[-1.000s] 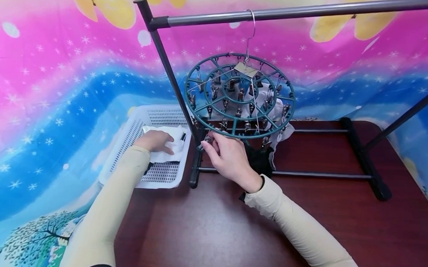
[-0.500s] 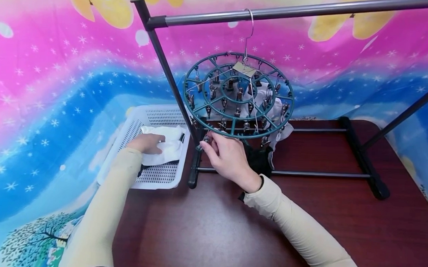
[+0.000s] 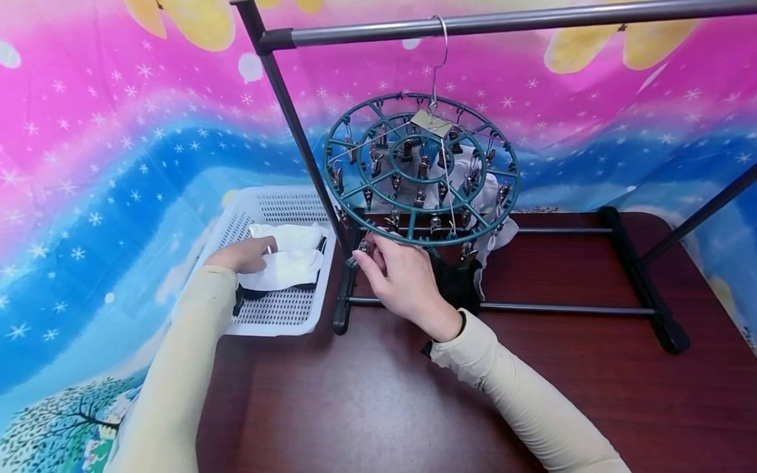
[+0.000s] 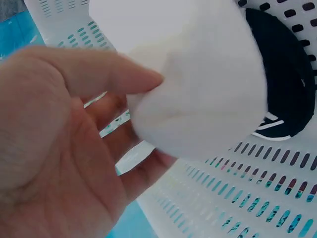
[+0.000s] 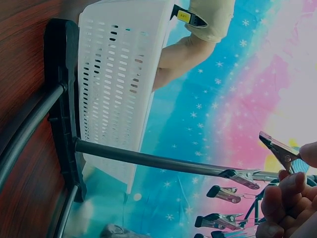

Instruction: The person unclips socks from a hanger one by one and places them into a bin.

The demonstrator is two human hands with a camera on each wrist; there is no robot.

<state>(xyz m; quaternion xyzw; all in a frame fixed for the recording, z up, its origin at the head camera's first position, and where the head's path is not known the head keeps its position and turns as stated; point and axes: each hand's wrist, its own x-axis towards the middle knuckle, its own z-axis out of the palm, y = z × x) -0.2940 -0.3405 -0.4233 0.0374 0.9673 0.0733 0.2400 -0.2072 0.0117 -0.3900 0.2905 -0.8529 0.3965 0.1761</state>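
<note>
In the head view my left hand [image 3: 243, 255] is inside the white basket [image 3: 292, 204] and pinches the end of a white sock [image 3: 290, 269]. The left wrist view shows the thumb on top of the sock's rounded end, with the fingers behind it. Under it lies a dark sock [image 4: 282, 69] with white stripes. My right hand [image 3: 405, 276] is at the front left of a round green hanger [image 3: 416, 240], pinching one metal clip [image 5: 286, 154] between thumb and fingers. That clip holds no cloth.
The hanger hooks onto the top bar [image 3: 373, 34] of a dark metal rack. White cloth [image 3: 505, 235] and black cloth [image 3: 458, 286] hang from its right side. Several other clips dangle from the rings. The rack's left post [image 3: 289, 108] stands between basket and hanger.
My left hand has drawn back to the left inside the basket, pulling the white sock's end along and stretching it out. The right hand stays on the clip.
</note>
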